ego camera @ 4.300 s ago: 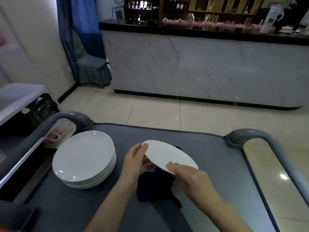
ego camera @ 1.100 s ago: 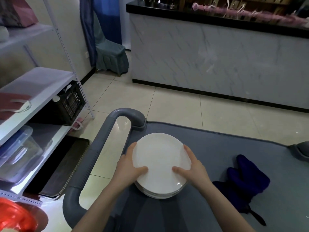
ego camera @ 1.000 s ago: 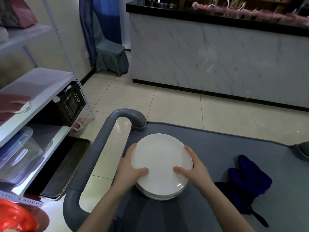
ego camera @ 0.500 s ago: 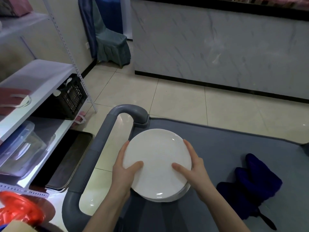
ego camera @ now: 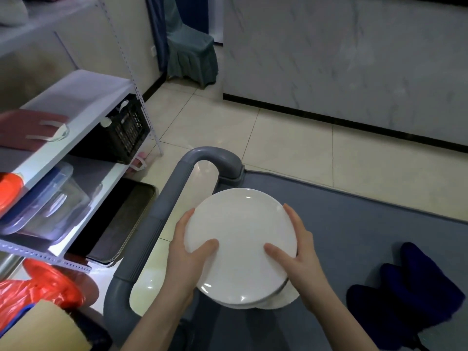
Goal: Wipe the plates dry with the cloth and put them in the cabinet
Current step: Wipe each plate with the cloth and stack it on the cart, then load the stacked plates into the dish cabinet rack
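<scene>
A stack of white plates is held between both hands, raised off the grey cart top and tilted toward me. My left hand grips the stack's left rim, thumb on the top plate. My right hand grips the right rim the same way. One more white plate shows beneath the lifted stack, resting on the cart. The dark blue cloth lies crumpled on the cart to the right, apart from both hands.
The cart's grey handle curves along the left edge. A white metal shelf rack stands to the left with a black crate, clear containers and a tray. A red plastic bag sits at lower left.
The single plate was laid on the stack and the cloth left on the cart. Both hands took the stack by its rims and have lifted it toward the left.
</scene>
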